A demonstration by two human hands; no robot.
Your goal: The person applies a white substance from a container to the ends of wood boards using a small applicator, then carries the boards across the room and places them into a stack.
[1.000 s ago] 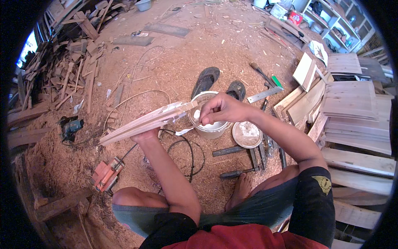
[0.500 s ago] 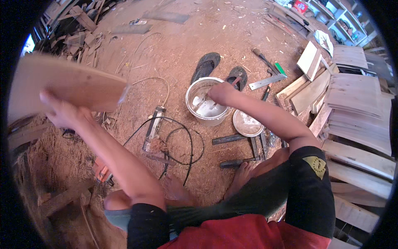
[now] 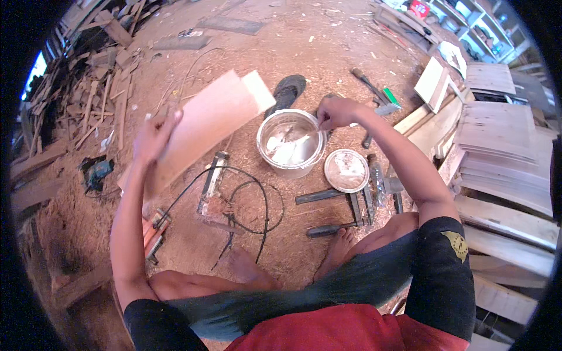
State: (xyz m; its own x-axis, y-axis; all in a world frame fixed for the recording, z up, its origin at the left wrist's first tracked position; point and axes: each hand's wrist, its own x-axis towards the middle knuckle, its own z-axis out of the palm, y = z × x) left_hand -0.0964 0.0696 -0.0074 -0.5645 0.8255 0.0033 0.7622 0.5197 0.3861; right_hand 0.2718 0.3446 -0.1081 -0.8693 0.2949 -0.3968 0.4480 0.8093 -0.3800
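Observation:
My left hand (image 3: 153, 136) grips a flat wooden board (image 3: 202, 128) by its left edge, holding it tilted above the floor. The board's far right end shows a paler strip (image 3: 259, 93). My right hand (image 3: 339, 112) is closed in a pinch at the right rim of a white bucket (image 3: 293, 171). What its fingers hold, if anything, is too small to make out. White paste (image 3: 293, 147) lies inside the bucket and smears its inner wall. A round lid (image 3: 346, 171), coated with white residue, rests on the floor just right of the bucket.
Bar clamps (image 3: 322, 197) lie before my feet, near a looped black cable (image 3: 267, 205). An orange tool (image 3: 153, 237) sits under my left arm. Beyond the bucket is a dark sandal (image 3: 288, 90). Stacked boards (image 3: 497, 134) line the right side; scrap wood (image 3: 88, 99) fills the left.
The board has swung from the far left toward the middle, its end now near the bucket. My right hand has come up out of the bucket to its right rim.

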